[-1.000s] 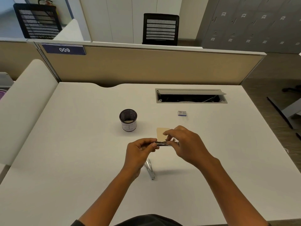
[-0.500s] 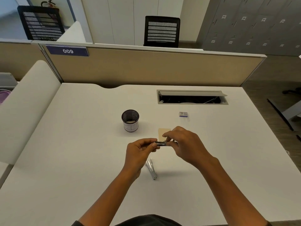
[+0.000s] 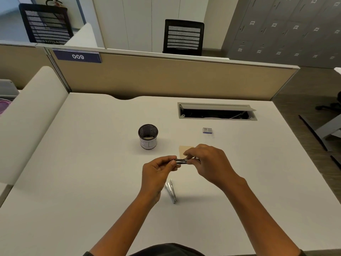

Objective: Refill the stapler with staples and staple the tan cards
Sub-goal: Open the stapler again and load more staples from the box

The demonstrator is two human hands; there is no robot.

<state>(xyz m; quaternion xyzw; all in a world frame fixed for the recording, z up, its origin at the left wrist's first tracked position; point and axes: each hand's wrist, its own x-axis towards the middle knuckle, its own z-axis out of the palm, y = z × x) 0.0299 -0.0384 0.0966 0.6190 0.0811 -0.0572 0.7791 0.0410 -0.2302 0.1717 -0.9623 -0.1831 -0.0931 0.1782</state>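
While both hands (image 3: 184,163) pinch stapler (image 3: 180,161), mesh cup (image 3: 148,136) contents unclear.

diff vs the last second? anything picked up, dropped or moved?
Nothing visibly changed. Both hands, left hand and right hand, still pinch the stapler above the desk. The metal piece below them, the tan cards, the staple box and the mesh cup lie where they were; only the camera view drifted slightly.
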